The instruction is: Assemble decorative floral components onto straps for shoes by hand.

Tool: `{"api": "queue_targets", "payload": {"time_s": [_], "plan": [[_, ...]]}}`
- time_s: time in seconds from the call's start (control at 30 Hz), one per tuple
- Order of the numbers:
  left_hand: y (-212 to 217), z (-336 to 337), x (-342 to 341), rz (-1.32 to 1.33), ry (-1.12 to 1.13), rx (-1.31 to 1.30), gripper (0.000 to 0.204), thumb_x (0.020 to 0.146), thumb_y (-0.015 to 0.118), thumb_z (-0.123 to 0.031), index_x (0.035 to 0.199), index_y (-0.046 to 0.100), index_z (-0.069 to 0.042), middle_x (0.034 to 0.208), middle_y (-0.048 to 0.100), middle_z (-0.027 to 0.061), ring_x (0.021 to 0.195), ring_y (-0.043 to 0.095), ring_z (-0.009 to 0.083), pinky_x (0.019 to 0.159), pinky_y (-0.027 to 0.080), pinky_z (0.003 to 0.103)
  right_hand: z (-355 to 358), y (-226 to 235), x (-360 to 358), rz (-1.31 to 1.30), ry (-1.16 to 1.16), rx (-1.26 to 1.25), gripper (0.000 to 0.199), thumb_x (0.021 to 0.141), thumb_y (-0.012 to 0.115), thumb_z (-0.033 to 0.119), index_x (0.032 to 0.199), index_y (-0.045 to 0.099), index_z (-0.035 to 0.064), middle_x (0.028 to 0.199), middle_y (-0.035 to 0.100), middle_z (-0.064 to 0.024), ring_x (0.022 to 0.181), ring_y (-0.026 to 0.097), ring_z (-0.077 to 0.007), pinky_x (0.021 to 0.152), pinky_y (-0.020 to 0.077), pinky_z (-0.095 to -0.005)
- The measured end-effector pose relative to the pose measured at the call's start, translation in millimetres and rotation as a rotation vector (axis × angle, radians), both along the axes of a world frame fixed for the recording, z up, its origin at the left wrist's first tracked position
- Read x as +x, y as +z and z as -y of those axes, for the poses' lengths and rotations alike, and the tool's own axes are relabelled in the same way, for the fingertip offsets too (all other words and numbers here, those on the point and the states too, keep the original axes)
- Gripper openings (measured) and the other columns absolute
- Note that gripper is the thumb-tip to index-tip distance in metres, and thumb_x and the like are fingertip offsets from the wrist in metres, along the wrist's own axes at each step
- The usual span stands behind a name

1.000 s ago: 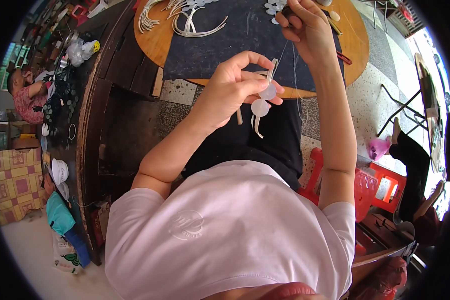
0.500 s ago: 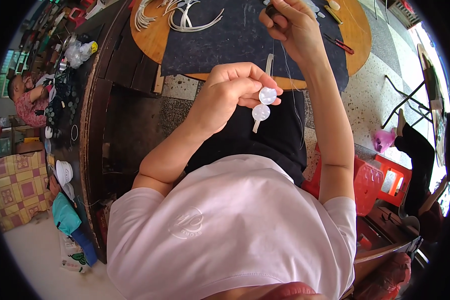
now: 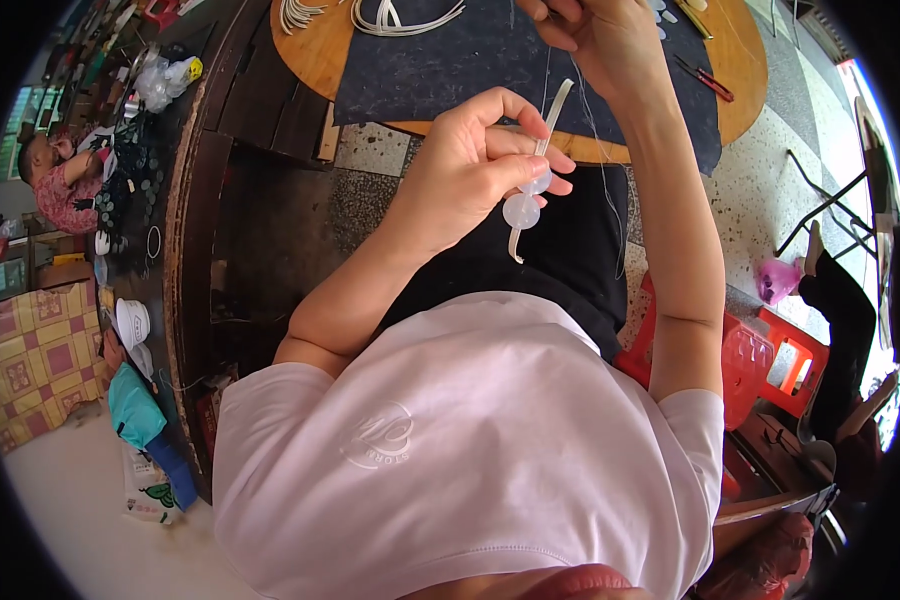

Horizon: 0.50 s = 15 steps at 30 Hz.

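My left hand is raised over my lap and pinches a narrow white strap that carries two round white discs. The strap's lower end hangs below the fingers. My right hand is higher up, over the dark blue mat, with fingers pinched on a thin thread. That thread runs down from the right hand toward the discs. Whether a needle is in the right fingers is too small to tell.
A round wooden table carries the mat, several white straps and a red-handled tool. A dark wooden bench with clutter runs along the left. Red plastic stools stand at right, and a person sits at far left.
My right hand has risen toward the top edge, drawing the thread longer. My left hand with the strap and discs has stayed in place over my lap.
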<state>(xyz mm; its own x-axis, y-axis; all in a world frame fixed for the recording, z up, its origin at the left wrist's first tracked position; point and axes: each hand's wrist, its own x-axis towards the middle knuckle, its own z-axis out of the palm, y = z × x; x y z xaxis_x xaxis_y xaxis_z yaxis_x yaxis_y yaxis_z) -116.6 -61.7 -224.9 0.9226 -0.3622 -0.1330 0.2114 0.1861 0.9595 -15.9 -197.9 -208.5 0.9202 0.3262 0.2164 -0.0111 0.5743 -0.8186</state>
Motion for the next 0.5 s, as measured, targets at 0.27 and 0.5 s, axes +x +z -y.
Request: {"api": "queue_targets", "payload": {"time_s": [0.27, 0.5], "plan": [[0, -2, 0, 0.035, 0.021, 0.014, 0.023, 0.079, 0.049, 0.006, 0.101, 0.044, 0.003, 0.081, 0.064, 0.0179, 0.075, 0.065, 0.0209, 0.066, 0.053, 0.027, -5, 12, -8, -0.012, -0.078, -0.006, 0.015, 0.093, 0.046, 0.018, 0.08, 0.046, 0.01, 0.052, 0.034, 0.0019, 0.051, 0.046, -0.0114, 0.039, 0.0255, -0.0193], [-1, -11, 3, 0.138, 0.056, 0.054, 0.026, 0.078, 0.05, 0.006, 0.104, 0.044, 0.003, 0.081, 0.064, 0.018, 0.074, 0.065, 0.0208, 0.065, 0.052, 0.027, 6, 3, -1, 0.277, 0.225, 0.479, 0.014, 0.093, 0.046, 0.018, 0.082, 0.047, 0.0097, 0.049, 0.032, 0.0033, 0.045, 0.04, -0.0097, 0.039, 0.0257, -0.0193]]}}
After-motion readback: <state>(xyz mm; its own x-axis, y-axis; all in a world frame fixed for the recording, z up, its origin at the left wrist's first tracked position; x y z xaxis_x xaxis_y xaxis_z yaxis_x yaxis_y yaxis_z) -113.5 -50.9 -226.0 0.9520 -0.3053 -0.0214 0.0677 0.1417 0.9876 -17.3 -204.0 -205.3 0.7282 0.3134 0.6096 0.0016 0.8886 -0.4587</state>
